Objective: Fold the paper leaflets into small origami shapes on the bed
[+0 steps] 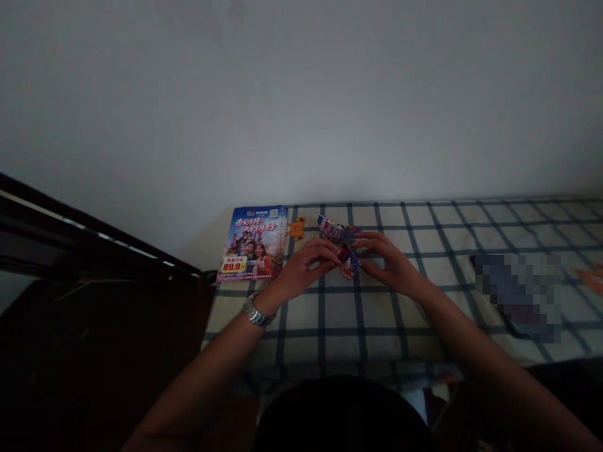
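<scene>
Over the checked cloth, both my hands are closed on a crumpled or folded leaflet (346, 254) printed in blue, red and white. My left hand (308, 263), with a metal watch (257, 311) on its wrist, grips its left side between thumb and fingers. On the right side, my right hand (384, 263) pinches it the same way. The paper looks twisted at its middle, and the fingers hide part of it. Left of my left hand lies a stack of colourful leaflets (254, 242) marked 89.9.
A blue-and-white checked cloth (301, 333) covers the table, which meets a pale wall (301, 100). Beside the stack lies an orange bear-shaped piece (296, 228). To the right is a dark flat object (516, 298), blurred out. A dark rail (94, 229) runs along the left.
</scene>
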A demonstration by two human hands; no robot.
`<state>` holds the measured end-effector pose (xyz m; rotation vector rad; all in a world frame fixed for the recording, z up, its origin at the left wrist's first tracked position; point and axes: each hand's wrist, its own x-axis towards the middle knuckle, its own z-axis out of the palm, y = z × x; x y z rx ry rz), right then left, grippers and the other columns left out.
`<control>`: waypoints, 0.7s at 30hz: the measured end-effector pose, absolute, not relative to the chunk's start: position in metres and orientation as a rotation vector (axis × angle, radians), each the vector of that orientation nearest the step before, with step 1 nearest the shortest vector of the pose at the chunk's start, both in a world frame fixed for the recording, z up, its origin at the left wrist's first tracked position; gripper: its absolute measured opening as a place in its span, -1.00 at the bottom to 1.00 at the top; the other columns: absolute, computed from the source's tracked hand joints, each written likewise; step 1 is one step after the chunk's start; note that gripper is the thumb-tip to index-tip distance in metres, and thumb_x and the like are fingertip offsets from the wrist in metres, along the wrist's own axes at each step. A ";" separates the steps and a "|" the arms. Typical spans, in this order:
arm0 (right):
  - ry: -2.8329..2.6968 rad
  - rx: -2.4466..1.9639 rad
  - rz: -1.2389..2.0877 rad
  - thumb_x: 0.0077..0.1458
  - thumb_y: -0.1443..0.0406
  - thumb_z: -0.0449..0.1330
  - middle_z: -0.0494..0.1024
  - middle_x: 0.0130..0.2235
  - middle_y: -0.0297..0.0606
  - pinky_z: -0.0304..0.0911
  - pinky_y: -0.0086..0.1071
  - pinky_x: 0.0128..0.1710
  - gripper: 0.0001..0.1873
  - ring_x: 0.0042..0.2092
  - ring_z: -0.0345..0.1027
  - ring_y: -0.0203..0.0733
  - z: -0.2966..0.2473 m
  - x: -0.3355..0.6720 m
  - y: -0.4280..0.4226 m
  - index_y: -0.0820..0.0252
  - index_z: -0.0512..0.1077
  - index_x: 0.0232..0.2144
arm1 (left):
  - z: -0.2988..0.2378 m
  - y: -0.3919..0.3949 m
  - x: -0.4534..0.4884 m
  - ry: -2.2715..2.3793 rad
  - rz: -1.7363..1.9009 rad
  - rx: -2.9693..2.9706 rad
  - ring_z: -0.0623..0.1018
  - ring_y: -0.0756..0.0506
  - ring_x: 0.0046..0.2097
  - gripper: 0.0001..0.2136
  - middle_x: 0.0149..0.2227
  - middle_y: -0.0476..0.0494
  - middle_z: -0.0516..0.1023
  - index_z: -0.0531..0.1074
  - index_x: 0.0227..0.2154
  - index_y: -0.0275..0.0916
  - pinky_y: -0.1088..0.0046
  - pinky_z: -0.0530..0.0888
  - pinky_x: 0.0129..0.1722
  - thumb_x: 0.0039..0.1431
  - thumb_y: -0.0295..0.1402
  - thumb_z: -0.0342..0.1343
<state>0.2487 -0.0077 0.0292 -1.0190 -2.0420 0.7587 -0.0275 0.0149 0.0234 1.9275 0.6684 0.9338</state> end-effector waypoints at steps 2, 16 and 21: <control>-2.072 -0.985 0.760 0.29 0.22 0.27 0.37 0.29 -0.14 0.32 0.08 0.30 -0.63 0.37 0.21 0.07 0.031 0.248 -0.009 -0.10 0.46 0.13 | 0.021 0.014 -0.028 0.630 0.924 1.838 0.56 -0.12 0.12 -0.92 0.09 -0.16 0.49 0.52 -0.12 -0.09 0.15 0.56 0.15 0.42 -0.29 0.15; -1.814 -0.974 1.091 0.31 0.20 0.27 0.58 0.01 -0.16 0.50 -0.12 0.03 -0.87 0.06 0.53 -0.06 0.030 0.242 -0.013 0.06 0.44 -0.15 | 0.029 0.011 -0.034 0.762 1.071 1.538 0.60 -0.13 0.03 -0.71 0.04 -0.20 0.58 0.52 0.03 -0.18 0.28 0.59 0.07 0.48 -0.13 0.04; -1.862 -1.109 0.925 0.27 0.16 0.29 0.60 -0.05 -0.17 0.52 -0.18 -0.14 -0.82 -0.05 0.54 -0.06 0.031 0.241 -0.012 0.05 0.47 -0.13 | 0.028 0.011 -0.035 0.806 0.978 1.634 0.64 -0.12 -0.05 -0.69 -0.02 -0.17 0.61 0.50 0.03 -0.16 0.33 0.60 -0.01 0.33 -0.12 0.25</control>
